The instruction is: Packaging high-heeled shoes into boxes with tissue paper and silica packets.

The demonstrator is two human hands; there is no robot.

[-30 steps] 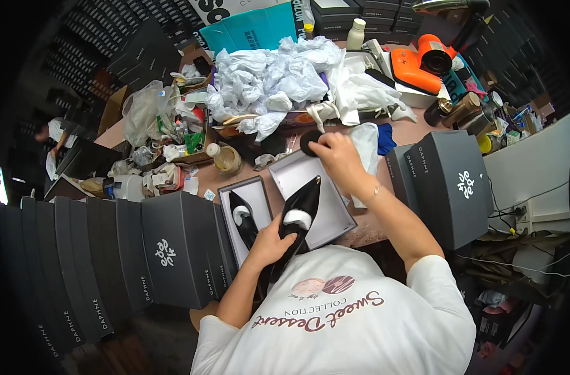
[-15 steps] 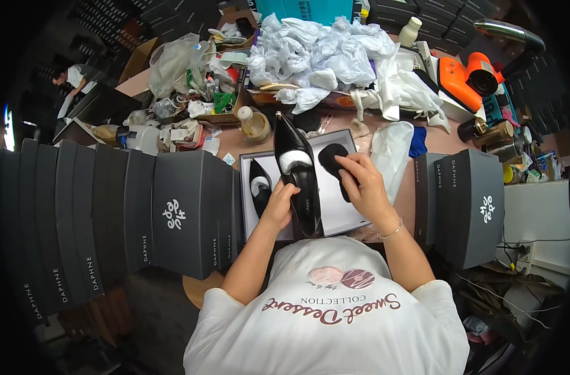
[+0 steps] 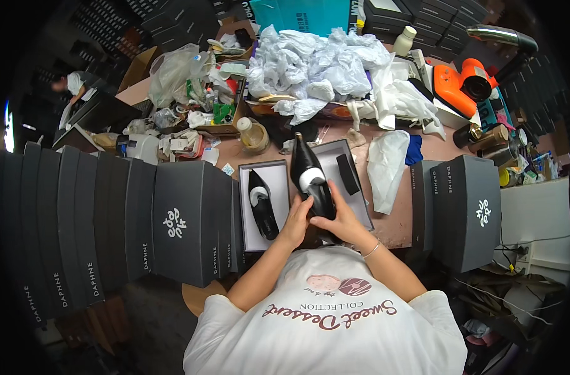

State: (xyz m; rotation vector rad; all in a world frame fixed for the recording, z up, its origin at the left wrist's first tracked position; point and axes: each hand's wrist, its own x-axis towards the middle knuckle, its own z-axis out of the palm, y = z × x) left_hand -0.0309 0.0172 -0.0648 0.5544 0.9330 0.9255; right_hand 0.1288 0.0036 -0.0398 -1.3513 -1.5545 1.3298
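Observation:
Both my hands hold a black pointed shoe [image 3: 304, 159], toe away from me, with white stuffing showing in its opening. My left hand [image 3: 295, 223] grips the shoe's left side. On its right side my right hand [image 3: 341, 219] is wrapped round the heel part. A matching black shoe [image 3: 265, 215], also stuffed with white, lies in the open shoe box [image 3: 280, 178] at the left. The box lid [image 3: 362, 212] lies inside up on the right, partly under the held shoe. In it rests a black pad [image 3: 347, 174].
Grey shoe boxes stand upright in a row [image 3: 188, 212] at the left and a shorter one [image 3: 466, 212] at the right. Beyond are a heap of white crumpled paper [image 3: 316, 65], a bottle [image 3: 252, 135], a white sheet [image 3: 386, 169] and an orange device [image 3: 452, 90].
My right hand has let go of the black pad, which now lies in the lid, and has taken hold of the shoe. The held shoe has moved slightly right.

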